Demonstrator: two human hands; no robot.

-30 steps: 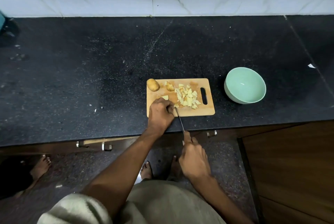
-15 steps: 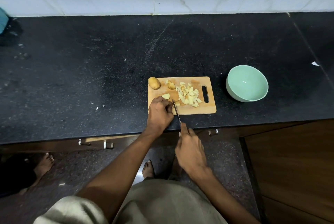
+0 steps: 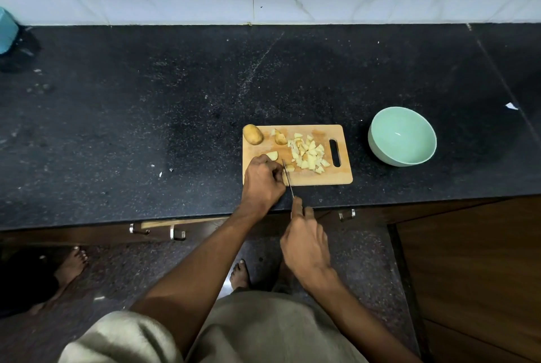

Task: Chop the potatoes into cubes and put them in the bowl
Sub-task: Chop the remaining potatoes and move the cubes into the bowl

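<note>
Since half a second ago right hand (image 3: 304, 241) has slid knife (image 3: 287, 177) toward worktop's front edge. Black speckled stone worktop (image 3: 146, 116) carries rectangular wooden cutting board (image 3: 322, 179) at front edge; empty mint-green round bowl (image 3: 402, 136) beside it, right. Left hand (image 3: 262, 181), fingers curled, pins potato piece at board's front-left corner. Right hand's fingers wrap knife handle. Pale cubes pile (image 3: 308, 156) mid-board; whole brown potato (image 3: 253, 134) on back-left corner.

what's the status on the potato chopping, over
Left hand holds potato piece, right hand grips knife. Cubes piled on board, bowl empty. Nothing in the way.
</note>
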